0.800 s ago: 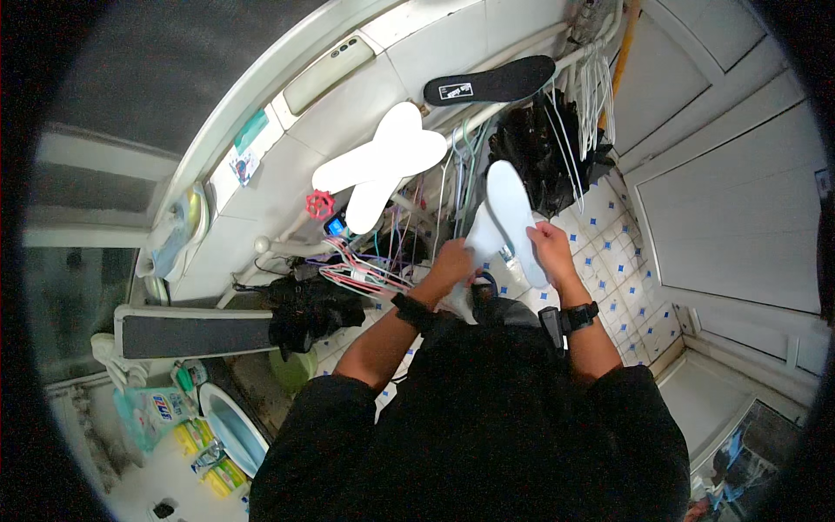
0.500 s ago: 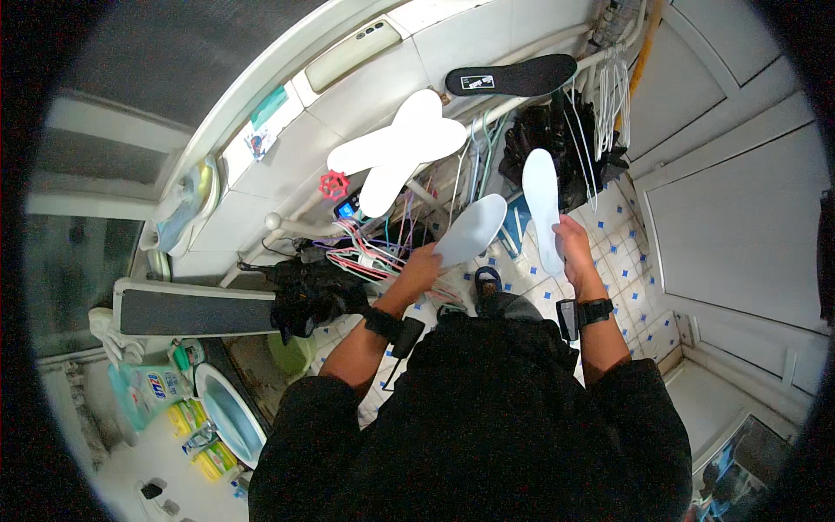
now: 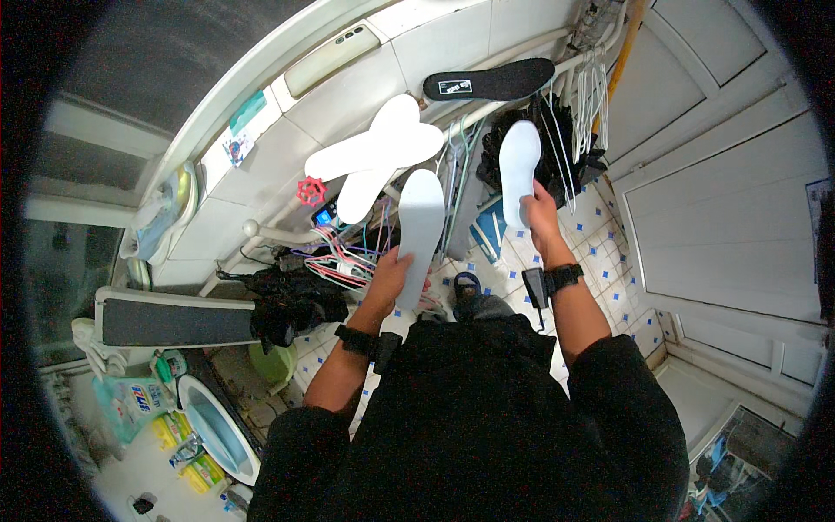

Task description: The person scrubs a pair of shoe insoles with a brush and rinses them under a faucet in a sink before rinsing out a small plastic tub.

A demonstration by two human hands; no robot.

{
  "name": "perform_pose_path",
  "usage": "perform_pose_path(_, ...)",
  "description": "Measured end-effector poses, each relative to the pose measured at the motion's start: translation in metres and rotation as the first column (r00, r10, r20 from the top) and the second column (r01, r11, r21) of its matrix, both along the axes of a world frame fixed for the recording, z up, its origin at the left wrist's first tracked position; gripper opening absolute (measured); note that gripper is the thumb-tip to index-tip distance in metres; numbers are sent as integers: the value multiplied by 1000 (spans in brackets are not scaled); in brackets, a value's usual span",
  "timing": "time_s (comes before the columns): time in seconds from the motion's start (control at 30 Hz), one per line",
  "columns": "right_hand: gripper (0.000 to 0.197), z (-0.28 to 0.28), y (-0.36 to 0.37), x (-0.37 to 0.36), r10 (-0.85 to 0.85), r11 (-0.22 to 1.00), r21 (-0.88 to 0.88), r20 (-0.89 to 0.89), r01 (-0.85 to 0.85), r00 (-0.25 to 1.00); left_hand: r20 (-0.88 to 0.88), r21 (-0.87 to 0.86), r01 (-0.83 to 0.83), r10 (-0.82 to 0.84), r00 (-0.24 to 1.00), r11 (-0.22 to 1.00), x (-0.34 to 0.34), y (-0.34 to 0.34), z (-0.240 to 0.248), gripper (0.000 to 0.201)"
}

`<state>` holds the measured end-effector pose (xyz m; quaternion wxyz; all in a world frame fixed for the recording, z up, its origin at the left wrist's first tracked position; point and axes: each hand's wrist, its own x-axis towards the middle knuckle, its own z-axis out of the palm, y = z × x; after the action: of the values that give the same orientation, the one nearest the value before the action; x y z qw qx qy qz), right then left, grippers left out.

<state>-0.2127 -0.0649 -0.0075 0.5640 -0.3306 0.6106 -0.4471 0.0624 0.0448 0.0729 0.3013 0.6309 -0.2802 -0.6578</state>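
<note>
white printed label (image 3: 455,87) on the black insole (image 3: 513,79), bold lettering (image 3: 141,398) on the teal pouch (image 3: 110,402)

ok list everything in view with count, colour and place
left insole: 1, pale grey, in left hand
right insole: 1, white, in right hand
black insole: 1, black, upper middle
crossed insoles: 2, white, left of black insole
smartphone: 1, cream, upper left
handwheel: 1, red, below crossed insoles
white hangers: several, white, upper right
pink hangers: several, pink, beside left hand
washbasin: 1, white-and-blue, lower left
door: 1, white, right
shoe: 1, dark, centre
wrist straps: 2, black, on forearms
hands: 2, bare, centre
</note>
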Motion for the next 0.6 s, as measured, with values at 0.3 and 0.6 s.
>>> perform_pose_path(0.3,50,-15,-56,1,44,981,-104,-707,-166,706,40,16,27,-27,999,1000,-3,-11,-3,28)
perform_pose_path(0.6,26,33,13,36,438,881,134,129,-453,890,23,-201,231,-231,973,952,-35,-28,-19,27)
